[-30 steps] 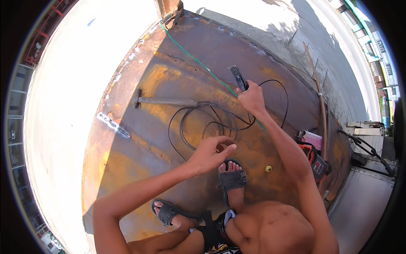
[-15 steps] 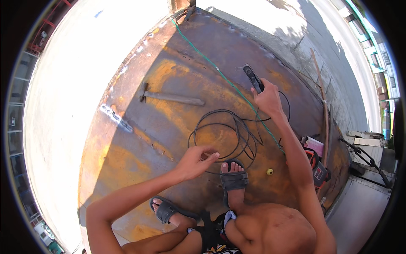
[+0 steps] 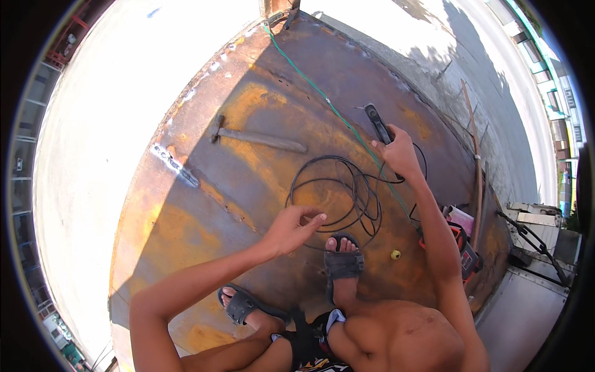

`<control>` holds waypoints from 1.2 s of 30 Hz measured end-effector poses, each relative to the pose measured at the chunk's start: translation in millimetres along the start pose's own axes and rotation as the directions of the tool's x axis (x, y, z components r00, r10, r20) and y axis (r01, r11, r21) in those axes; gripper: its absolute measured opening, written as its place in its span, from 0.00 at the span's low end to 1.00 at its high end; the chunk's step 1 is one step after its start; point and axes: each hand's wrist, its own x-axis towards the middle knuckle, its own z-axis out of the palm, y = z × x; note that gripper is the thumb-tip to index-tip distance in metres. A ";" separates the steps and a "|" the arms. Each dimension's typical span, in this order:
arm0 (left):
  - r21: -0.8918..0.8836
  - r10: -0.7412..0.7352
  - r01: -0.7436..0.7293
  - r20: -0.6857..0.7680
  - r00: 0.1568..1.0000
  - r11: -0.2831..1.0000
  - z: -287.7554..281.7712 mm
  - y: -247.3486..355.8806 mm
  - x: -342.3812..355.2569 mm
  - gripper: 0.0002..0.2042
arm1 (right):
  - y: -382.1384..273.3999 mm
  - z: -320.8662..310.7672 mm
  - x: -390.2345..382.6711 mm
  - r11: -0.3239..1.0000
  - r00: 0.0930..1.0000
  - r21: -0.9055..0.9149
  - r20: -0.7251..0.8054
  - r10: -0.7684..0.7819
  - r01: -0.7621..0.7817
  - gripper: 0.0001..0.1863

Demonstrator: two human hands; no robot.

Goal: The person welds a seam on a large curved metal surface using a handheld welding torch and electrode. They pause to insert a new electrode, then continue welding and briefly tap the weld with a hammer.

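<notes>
My right hand (image 3: 396, 152) grips a black welding holder (image 3: 376, 119), held over the rusty steel plate (image 3: 211, 260) near a thin green line (image 3: 300, 74). A black cable (image 3: 353, 180) runs in loose loops below that hand. My left hand (image 3: 297, 228) hovers at the lower left of the loops, fingers loosely curled with a gap to the thumb; I see nothing held in it. A hammer (image 3: 260, 141) with a grey handle lies left of the loops.
My sandaled feet (image 3: 344, 265) stand on the plate, beside a small yellow object (image 3: 395, 255). A red-and-black machine (image 3: 468, 254), a pink item (image 3: 460, 218) and long wooden pieces (image 3: 478, 173) lie right. A metal structure (image 3: 536, 235) with chain borders the plate. A pale road (image 3: 80, 173) is left.
My right hand with the holder has moved rightward and slightly down in view. My left hand has dropped a little. The cable loops have shifted right in the picture.
</notes>
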 end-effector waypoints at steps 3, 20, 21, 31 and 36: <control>-0.026 0.127 -0.128 -0.053 0.991 0.991 5.4 10.3 11.4 0.24 | -19.0 -3.2 -11.6 0.990 0.986 -0.043 -0.097 -0.135 0.131 0.19; -0.752 -0.309 -0.169 -0.450 0.838 0.637 76.2 -7.6 36.8 0.18 | -6.5 46.3 -23.0 0.707 0.756 -0.331 0.026 -0.655 0.624 0.35; -0.747 -0.350 -0.203 -0.510 0.786 0.633 65.2 -6.5 44.7 0.18 | -4.6 41.1 -23.3 0.702 0.751 -0.338 0.024 -0.660 0.627 0.35; -0.252 -0.450 0.374 -0.554 0.700 0.892 -85.7 -18.5 163.0 0.26 | 16.6 24.8 -20.6 0.779 0.793 -0.324 -0.122 -0.597 0.537 0.36; -0.173 -0.145 -0.046 -0.922 0.360 0.984 -67.3 -80.1 162.4 0.21 | 3.3 42.7 -6.1 0.820 0.829 -0.276 -0.120 -0.547 0.501 0.34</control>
